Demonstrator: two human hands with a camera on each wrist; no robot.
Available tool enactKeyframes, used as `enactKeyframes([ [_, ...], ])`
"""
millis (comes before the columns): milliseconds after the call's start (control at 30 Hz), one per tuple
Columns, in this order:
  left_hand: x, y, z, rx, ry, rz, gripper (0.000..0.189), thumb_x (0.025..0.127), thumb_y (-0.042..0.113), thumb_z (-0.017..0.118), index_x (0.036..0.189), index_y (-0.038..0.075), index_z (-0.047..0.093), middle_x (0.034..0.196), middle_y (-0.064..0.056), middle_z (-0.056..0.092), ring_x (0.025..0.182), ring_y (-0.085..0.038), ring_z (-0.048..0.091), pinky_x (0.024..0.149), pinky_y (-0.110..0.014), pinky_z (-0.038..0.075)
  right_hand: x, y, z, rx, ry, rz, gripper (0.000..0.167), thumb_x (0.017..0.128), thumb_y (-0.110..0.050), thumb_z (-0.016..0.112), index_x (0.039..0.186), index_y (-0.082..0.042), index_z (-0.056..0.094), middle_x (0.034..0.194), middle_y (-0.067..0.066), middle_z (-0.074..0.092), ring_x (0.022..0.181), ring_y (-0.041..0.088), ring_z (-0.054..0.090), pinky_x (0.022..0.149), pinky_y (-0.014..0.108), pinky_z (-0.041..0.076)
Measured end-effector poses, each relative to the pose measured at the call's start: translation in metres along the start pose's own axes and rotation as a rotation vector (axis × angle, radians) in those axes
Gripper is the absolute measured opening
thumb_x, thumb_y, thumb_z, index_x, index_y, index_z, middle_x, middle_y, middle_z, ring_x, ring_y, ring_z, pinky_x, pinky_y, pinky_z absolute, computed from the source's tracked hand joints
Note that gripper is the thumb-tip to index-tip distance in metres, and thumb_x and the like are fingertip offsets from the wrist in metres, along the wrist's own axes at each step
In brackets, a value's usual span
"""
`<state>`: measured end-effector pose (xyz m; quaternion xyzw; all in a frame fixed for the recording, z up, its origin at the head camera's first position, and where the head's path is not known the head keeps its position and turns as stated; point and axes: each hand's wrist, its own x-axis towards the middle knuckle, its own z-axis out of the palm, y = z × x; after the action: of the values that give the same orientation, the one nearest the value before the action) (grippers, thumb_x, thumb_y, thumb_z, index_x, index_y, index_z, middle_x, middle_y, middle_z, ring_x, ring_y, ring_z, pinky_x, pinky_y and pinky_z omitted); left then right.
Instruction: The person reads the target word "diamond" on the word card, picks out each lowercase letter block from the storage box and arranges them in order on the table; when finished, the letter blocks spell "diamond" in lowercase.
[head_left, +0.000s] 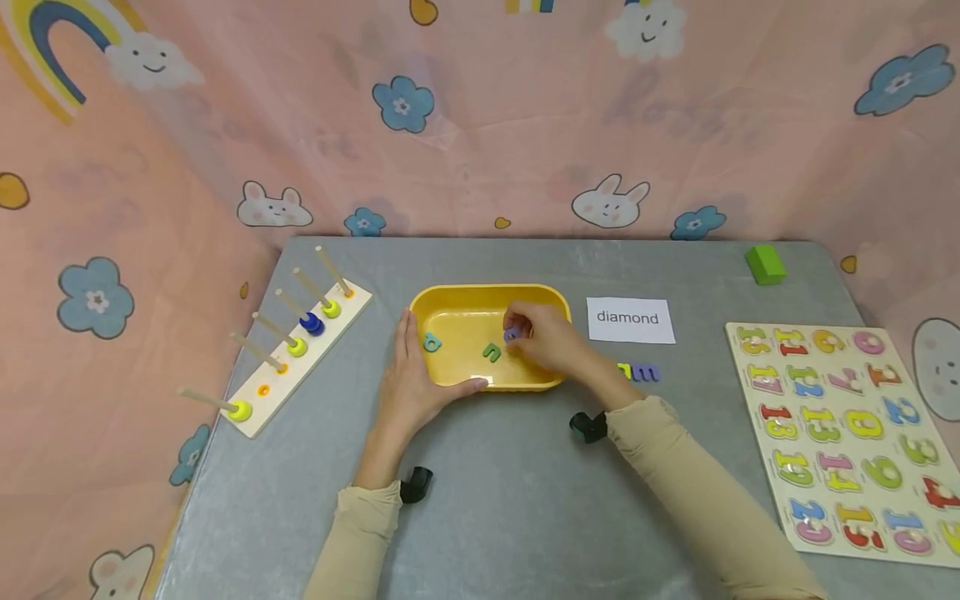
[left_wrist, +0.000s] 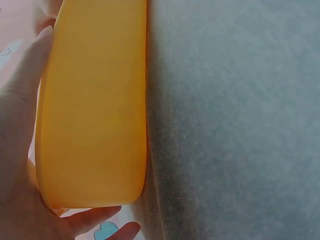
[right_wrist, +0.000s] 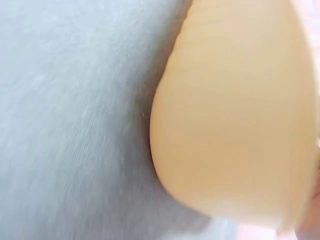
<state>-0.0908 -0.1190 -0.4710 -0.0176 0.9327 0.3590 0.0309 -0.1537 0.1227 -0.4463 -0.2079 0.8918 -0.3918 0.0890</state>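
Note:
A yellow tray (head_left: 457, 379) stands at the middle of the table. My left hand (head_left: 408, 383) holds its near left corner, thumb along the front rim and fingers against the left side. The left wrist view shows the tray's outer wall (left_wrist: 95, 110) beside that hand. Over the tray's right part, my right hand (head_left: 551, 337) pinches a small purple letter piece (head_left: 512, 335), partly covered by fingers. A green letter n (head_left: 491, 352) lies in the tray near it, and a teal letter piece (head_left: 431, 342) at the left end. The tray wall (right_wrist: 230, 130) fills much of the right wrist view.
Right of the tray lie a card printed "diamond" (head_left: 627, 320) and a purple m (head_left: 646, 372) next to a yellow piece partly hidden by my right arm. A number puzzle board (head_left: 817, 392) and green block (head_left: 765, 265) are further right. A peg board (head_left: 251, 415) with rings stands left.

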Motion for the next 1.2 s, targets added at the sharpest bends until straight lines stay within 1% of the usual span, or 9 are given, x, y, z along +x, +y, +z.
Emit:
enactKeyframes([
  [133,0.0,0.0,0.0,0.004,-0.002,-0.004,0.154,0.063,0.075,0.091,0.172,0.021,-0.002,0.18,0.001,0.004,0.149,-0.042,0.043,0.117,-0.063,0.041,-0.019,-0.001,-0.015,0.028,0.056,-0.021,0.014,0.092,0.003,0.077,0.102,-0.004,0.071,0.091,0.009,0.069,0.084,0.023,0.061,0.079,0.034,0.052],
  [267,0.001,0.0,-0.001,0.007,-0.004,-0.008,0.154,0.063,0.075,0.091,0.172,0.02,-0.003,0.18,0.0,0.003,0.149,-0.042,0.043,0.116,-0.063,0.042,-0.04,0.004,-0.032,0.021,0.11,-0.009,0.01,0.095,-0.001,0.077,0.105,-0.003,0.073,0.096,0.01,0.074,0.087,0.023,0.064,0.082,0.035,0.056],
  [433,0.001,0.0,-0.002,0.01,-0.007,-0.007,0.154,0.063,0.074,0.091,0.172,0.02,-0.003,0.18,0.001,0.002,0.149,-0.042,0.043,0.115,-0.063,0.043,-0.067,0.023,-0.053,-0.053,0.184,0.031,0.009,0.097,-0.003,0.075,0.107,-0.004,0.074,0.097,0.009,0.075,0.088,0.023,0.064,0.079,0.029,0.054],
  [567,0.001,0.001,-0.002,0.015,-0.018,-0.007,0.156,0.062,0.076,0.09,0.172,0.021,-0.005,0.18,0.001,0.001,0.149,-0.042,0.043,0.115,-0.063,0.044,-0.091,0.043,-0.071,-0.101,0.222,0.084,0.012,0.097,-0.001,0.075,0.109,0.0,0.073,0.099,0.015,0.075,0.089,0.027,0.066,0.077,0.021,0.051],
  [667,0.001,0.001,-0.001,0.015,-0.02,-0.008,0.156,0.062,0.077,0.09,0.172,0.02,-0.006,0.18,0.001,0.001,0.149,-0.042,0.043,0.114,-0.063,0.044,-0.11,0.061,-0.083,-0.119,0.234,0.127,0.014,0.097,-0.001,0.075,0.11,0.002,0.073,0.103,0.02,0.074,0.091,0.029,0.065,0.076,0.017,0.047],
  [833,0.0,0.002,-0.001,0.005,-0.009,0.0,0.155,0.062,0.074,0.092,0.172,0.02,-0.003,0.18,0.0,0.003,0.148,-0.041,0.044,0.115,-0.062,0.044,-0.132,0.089,-0.098,-0.187,0.255,0.202,0.014,0.093,-0.002,0.078,0.107,0.002,0.076,0.104,0.02,0.073,0.091,0.031,0.067,0.073,0.017,0.045],
  [900,0.0,0.002,-0.001,0.003,-0.008,0.005,0.155,0.062,0.073,0.092,0.172,0.019,-0.002,0.18,0.0,0.004,0.148,-0.041,0.045,0.115,-0.062,0.044,-0.137,0.097,-0.1,-0.209,0.258,0.217,0.014,0.091,0.0,0.081,0.104,0.002,0.077,0.098,0.019,0.074,0.086,0.029,0.068,0.07,0.019,0.047],
  [1067,-0.001,0.003,-0.001,0.003,-0.013,-0.002,0.155,0.062,0.073,0.092,0.172,0.02,-0.003,0.18,0.0,0.003,0.15,-0.041,0.043,0.116,-0.063,0.043,-0.144,0.108,-0.1,-0.206,0.217,0.271,0.014,0.088,-0.001,0.083,0.099,0.003,0.076,0.084,0.012,0.074,0.074,0.015,0.062,0.062,0.022,0.046],
  [1200,-0.001,0.003,-0.001,0.006,-0.015,-0.006,0.154,0.063,0.073,0.092,0.172,0.02,-0.002,0.18,0.001,0.003,0.149,-0.042,0.043,0.116,-0.063,0.043,-0.145,0.11,-0.097,-0.182,0.183,0.302,0.013,0.09,-0.004,0.082,0.1,0.003,0.076,0.083,0.01,0.074,0.073,0.013,0.06,0.06,0.022,0.046],
])
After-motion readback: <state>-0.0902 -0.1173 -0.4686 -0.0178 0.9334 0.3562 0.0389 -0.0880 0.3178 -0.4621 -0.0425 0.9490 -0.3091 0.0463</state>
